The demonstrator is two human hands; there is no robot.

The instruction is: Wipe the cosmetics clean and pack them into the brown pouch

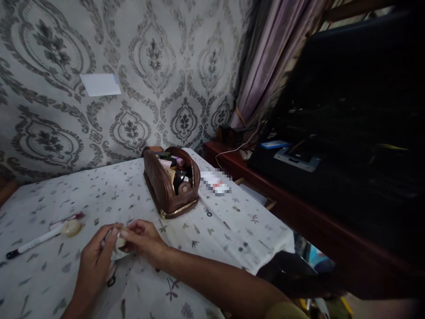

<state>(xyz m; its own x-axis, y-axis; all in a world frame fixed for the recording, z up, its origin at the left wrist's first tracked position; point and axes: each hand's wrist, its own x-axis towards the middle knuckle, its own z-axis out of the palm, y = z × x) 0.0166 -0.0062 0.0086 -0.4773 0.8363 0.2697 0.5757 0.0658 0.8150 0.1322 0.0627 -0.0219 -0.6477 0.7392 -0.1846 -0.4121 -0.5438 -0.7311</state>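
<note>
Close together over the table's near part, both my hands are closed on a crumpled white wipe or tissue (118, 253). My left hand (96, 254) grips it from the left, thumb on top. My right hand (146, 243) pinches at its upper right side, fingers curled. A small pale piece shows between the fingertips, too covered to name. To the left of my hands lie a round cream-coloured lid-like piece (71, 228), a slim white stick with a black end (35, 243) and a thin pinkish-red tube (66, 219). Beyond my hands stands an unzipped brown cosmetic bag (159, 186), full of small items.
A patterned white cloth (232, 239) covers the table. Right of the bag lies a blurred-out white item (216, 182). Along the right runs a dark red wooden desk (282, 199) with a large black screen-like panel (341, 110). A patterned wall (152, 88) closes off the back.
</note>
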